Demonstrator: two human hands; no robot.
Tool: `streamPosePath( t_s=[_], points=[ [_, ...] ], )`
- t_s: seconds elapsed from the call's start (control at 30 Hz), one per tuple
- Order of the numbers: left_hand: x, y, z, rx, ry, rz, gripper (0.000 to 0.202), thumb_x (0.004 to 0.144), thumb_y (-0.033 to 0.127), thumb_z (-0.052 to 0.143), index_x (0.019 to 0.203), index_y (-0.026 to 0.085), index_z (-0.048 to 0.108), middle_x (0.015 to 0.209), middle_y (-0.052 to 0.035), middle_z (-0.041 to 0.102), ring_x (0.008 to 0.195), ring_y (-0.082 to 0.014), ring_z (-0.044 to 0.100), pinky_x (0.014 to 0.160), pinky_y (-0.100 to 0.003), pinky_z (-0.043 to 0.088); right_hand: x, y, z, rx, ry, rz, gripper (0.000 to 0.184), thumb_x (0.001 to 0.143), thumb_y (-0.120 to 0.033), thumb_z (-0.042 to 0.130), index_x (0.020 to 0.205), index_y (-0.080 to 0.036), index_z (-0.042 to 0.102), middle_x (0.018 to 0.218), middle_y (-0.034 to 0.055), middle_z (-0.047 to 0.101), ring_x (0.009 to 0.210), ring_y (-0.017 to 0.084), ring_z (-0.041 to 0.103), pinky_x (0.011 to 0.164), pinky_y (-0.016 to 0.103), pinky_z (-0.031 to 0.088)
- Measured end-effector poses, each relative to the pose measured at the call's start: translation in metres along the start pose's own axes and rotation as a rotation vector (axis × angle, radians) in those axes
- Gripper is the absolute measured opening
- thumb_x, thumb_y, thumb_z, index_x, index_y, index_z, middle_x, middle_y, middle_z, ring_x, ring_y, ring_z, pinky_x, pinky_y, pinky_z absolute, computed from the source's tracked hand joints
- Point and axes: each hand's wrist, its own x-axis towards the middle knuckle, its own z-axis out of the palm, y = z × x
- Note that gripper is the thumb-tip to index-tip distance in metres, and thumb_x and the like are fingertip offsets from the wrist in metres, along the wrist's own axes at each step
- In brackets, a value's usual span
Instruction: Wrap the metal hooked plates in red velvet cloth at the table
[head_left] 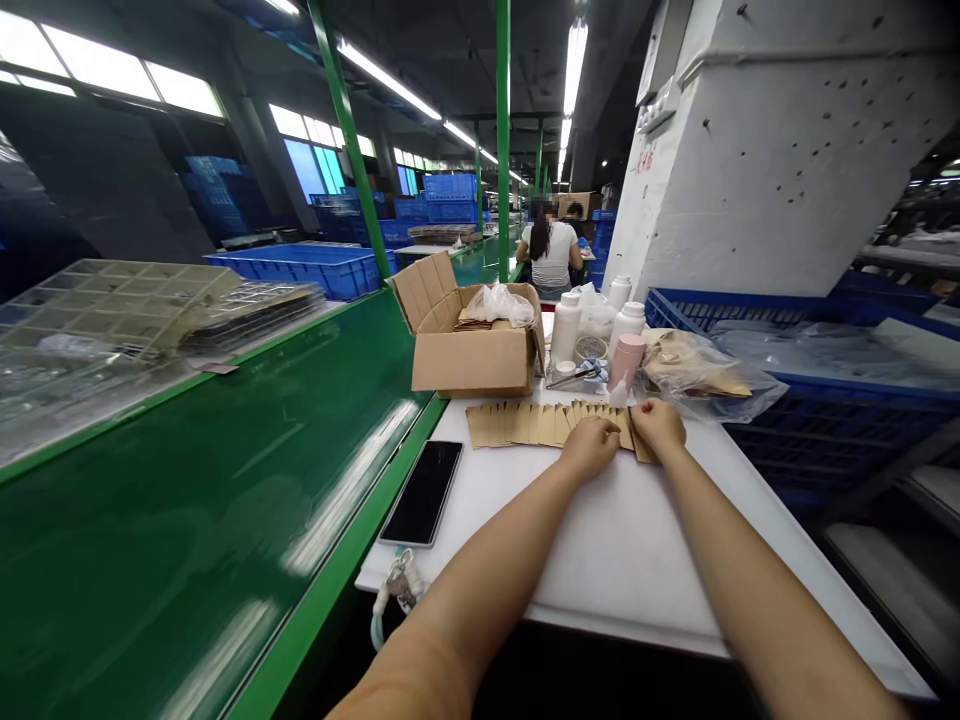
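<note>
Lettering (red, unreadable) marks the pillar; right hand fingers brown cards.

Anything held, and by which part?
Right hand seems to pinch the end paper piece near its far edge; left hand on the paper row, grip unclear.

Right of centre were one left hand, one right hand, three white bottles, one pink container; near centre, one cardboard box, one phone, overlapping, uncountable brown paper pieces.
</note>
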Motion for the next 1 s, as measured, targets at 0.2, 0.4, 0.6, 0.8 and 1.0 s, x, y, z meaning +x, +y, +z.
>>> streamPosePath(
  t_s=[0.2, 0.4, 0.6, 0.8, 1.0],
  points=[
    [0.008, -0.005, 0.005, -0.37, 0.094, -0.11, 0.022, 0.082, 0.034, 0.057, 0.086, 0.013, 0.062, 0.083, -0.0049, 0.066, 0.076, -0.0147, 0.061, 0.072, -0.025, 0.048, -0.027, -0.015, 0.001, 0.483, -0.172, -0.105, 0.038, 0.07, -0.057, 0.052, 0.068, -0.02, 0.053, 0.058, 0.0019, 0.06, 0.049, 0.015, 0.053, 0.048, 0.025, 0.043],
    [0.011, -0.009, 0.003, -0.634, 0.18, -0.182, 0.018, 0.08, 0.03, 0.058, 0.076, 0.013, 0.057, 0.07, -0.0025, 0.061, 0.063, -0.0108, 0.056, 0.059, -0.02, 0.045, -0.043, -0.032, 0.0, 0.73, -0.258, -0.139, 0.038, 0.061, -0.054, 0.067, 0.067, -0.02, 0.051, 0.051, -0.0006, 0.057, 0.043, 0.012, 0.05, 0.04, 0.021, 0.037],
    [0.008, -0.007, 0.008, -0.78, 0.275, -0.203, 0.013, 0.072, 0.022, 0.065, 0.069, 0.013, 0.056, 0.064, 0.0001, 0.058, 0.06, -0.0098, 0.054, 0.06, -0.02, 0.043, -0.051, -0.035, -0.003, 0.775, -0.26, -0.143, 0.043, 0.055, -0.054, 0.072, 0.064, -0.019, 0.05, 0.046, -0.0012, 0.055, 0.036, 0.01, 0.046, 0.035, 0.02, 0.032],
    [0.005, -0.006, 0.014, -0.82, 0.341, -0.252, 0.008, 0.064, 0.01, 0.066, 0.065, 0.012, 0.059, 0.059, 0.0018, 0.057, 0.055, -0.0093, 0.049, 0.057, -0.021, 0.039, -0.043, -0.016, 0.008, 0.821, -0.239, -0.096, 0.045, 0.051, -0.049, 0.079, 0.071, -0.016, 0.056, 0.053, 0.0005, 0.06, 0.041, 0.011, 0.051, 0.036, 0.02, 0.036],
    [0.007, -0.005, 0.01, -0.866, 0.357, -0.242, 0.008, 0.068, 0.01, 0.064, 0.064, 0.012, 0.057, 0.057, 0.0026, 0.055, 0.054, -0.0089, 0.048, 0.057, -0.021, 0.039, -0.043, -0.02, 0.008, 0.816, -0.239, -0.11, 0.044, 0.05, -0.049, 0.079, 0.07, -0.017, 0.055, 0.053, 0.0003, 0.06, 0.042, 0.012, 0.051, 0.038, 0.021, 0.036]
  ],
)
